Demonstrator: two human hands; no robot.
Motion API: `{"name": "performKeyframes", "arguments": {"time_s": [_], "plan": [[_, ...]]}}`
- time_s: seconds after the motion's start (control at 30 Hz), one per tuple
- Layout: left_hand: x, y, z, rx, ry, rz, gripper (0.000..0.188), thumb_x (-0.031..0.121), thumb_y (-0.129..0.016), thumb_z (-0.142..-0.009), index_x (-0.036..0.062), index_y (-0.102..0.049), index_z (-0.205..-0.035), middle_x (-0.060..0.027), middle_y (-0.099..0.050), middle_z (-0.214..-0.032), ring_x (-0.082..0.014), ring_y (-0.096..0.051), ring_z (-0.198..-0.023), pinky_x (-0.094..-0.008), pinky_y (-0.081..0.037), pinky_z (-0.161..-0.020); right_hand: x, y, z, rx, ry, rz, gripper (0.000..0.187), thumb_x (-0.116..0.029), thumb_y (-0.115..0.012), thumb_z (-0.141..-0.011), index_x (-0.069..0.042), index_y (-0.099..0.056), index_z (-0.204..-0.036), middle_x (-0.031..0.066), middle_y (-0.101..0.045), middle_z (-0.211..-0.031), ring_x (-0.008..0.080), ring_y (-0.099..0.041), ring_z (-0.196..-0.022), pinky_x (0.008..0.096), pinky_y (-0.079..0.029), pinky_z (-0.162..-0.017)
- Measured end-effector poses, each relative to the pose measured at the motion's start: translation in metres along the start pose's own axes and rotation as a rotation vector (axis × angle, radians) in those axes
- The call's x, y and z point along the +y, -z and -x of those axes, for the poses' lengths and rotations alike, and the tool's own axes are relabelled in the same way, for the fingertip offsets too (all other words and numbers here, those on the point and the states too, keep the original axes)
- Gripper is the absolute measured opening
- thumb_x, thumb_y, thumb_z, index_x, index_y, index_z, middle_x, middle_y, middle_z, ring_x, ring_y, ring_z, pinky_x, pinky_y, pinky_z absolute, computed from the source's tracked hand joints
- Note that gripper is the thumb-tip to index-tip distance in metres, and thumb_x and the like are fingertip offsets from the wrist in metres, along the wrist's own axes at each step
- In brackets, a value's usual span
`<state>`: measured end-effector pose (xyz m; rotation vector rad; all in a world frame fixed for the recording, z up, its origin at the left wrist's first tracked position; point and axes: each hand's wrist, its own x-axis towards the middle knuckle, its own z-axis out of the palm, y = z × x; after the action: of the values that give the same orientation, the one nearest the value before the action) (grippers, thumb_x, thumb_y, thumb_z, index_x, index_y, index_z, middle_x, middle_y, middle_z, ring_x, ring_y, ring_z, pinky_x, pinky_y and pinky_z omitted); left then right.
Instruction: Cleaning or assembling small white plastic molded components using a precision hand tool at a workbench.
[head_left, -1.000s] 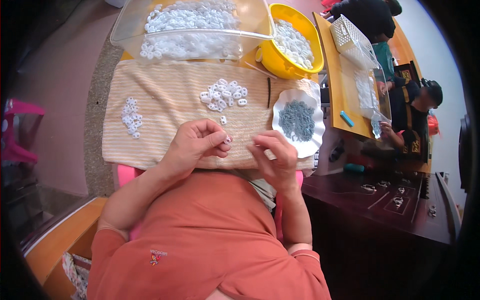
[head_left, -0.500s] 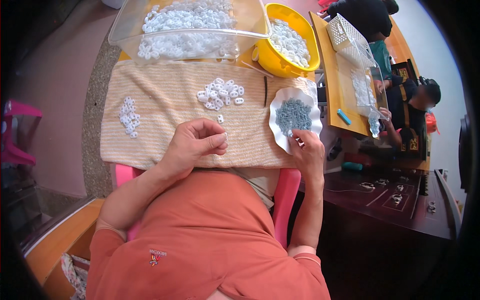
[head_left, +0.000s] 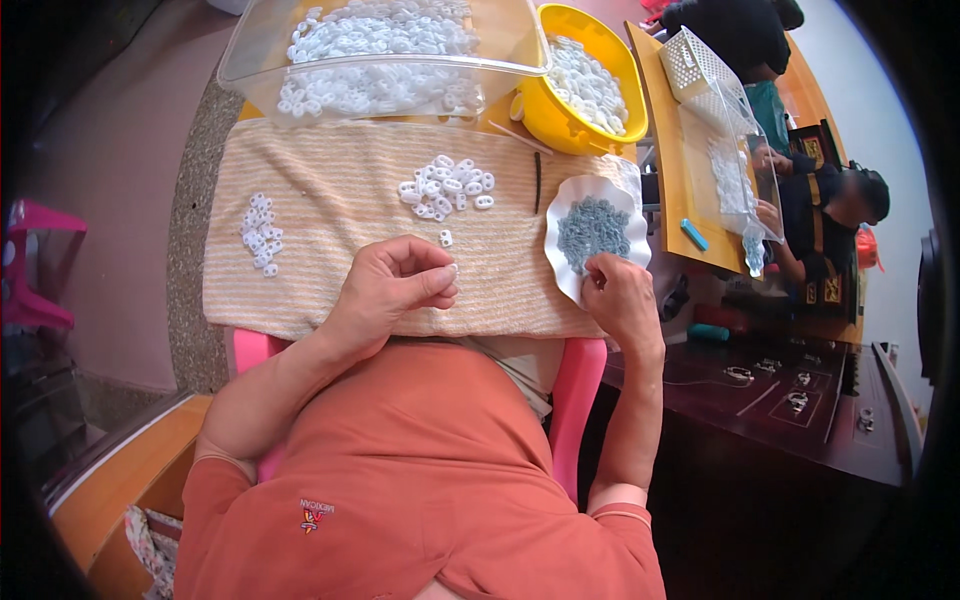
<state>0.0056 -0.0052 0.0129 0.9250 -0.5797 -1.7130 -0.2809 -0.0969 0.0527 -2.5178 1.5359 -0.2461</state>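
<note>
My left hand is closed over the near middle of the striped cloth. Its thumb and forefinger pinch a small white plastic piece, of which only a sliver shows. A single white two-holed piece lies just beyond those fingers. Farther off is a loose pile of similar white pieces, and a smaller group lies at the left. At the right, my right hand reaches over the near rim of a white wavy-edged dish. Its fingertips are pressed together beside the small grey-blue parts; whatever they grip is hidden.
A clear bin of white pieces and a yellow basin stand at the back. A thin black stick lies left of the dish. At the right, a person works at another table. A pink chair surrounds me.
My right hand's fingertips have drawn together at the dish, and the wrist has turned slightly. My left hand keeps its pinch in nearly the same place. The whole view has shifted a little.
</note>
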Motion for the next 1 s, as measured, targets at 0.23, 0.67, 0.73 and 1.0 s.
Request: {"name": "performKeyframes", "arguments": {"time_s": [0.23,0.67,0.73,1.0], "plan": [[-0.004,0.002,-0.001,0.007,-0.009,0.014,0.013,0.006,-0.063,-0.087,-0.0015,-0.06,-0.098,-0.0059,-0.065,-0.084,-0.0111,-0.063,-0.074,-0.0245,-0.055,-0.07,0.002,0.002,0.008,0.139,0.023,-0.122,0.017,0.003,-0.058,-0.075,0.001,-0.066,-0.089,0.0161,-0.064,-0.081,0.0278,-0.064,-0.066,0.0337,-0.05,-0.063],[-0.005,-0.001,0.001,0.004,0.001,0.001,0.01,0.006,-0.064,-0.087,0.0014,-0.061,-0.095,-0.0052,-0.065,-0.084,-0.0112,-0.063,-0.075,-0.0247,-0.055,-0.07,-0.018,-0.026,0.019,0.143,-0.019,-0.6,0.005,0.003,-0.059,-0.087,0.004,-0.059,-0.092,0.0031,-0.058,-0.083,0.0078,-0.055,-0.072,0.0206,-0.045,-0.065],[-0.004,-0.004,0.001,-0.005,0.021,0.013,0.011,0.006,-0.064,-0.086,0.0012,-0.061,-0.096,-0.0056,-0.065,-0.085,-0.0116,-0.063,-0.076,-0.0251,-0.055,-0.07,-0.029,-0.04,0.015,0.086,0.036,-0.639,0.005,0.002,-0.058,-0.089,0.005,-0.059,-0.093,0.0041,-0.059,-0.086,0.0088,-0.056,-0.073,0.021,-0.046,-0.066],[-0.011,-0.001,0.001,-0.038,-0.004,0.041,0.014,0.006,-0.065,-0.087,-0.0009,-0.062,-0.099,-0.0051,-0.065,-0.085,-0.0101,-0.063,-0.076,-0.0233,-0.055,-0.069,-0.08,-0.053,0.003,-0.09,-0.116,-1.344,0.011,-0.004,-0.059,-0.09,0.005,-0.059,-0.096,0.0066,-0.059,-0.088,0.0119,-0.06,-0.074,0.0246,-0.05,-0.068]]}}
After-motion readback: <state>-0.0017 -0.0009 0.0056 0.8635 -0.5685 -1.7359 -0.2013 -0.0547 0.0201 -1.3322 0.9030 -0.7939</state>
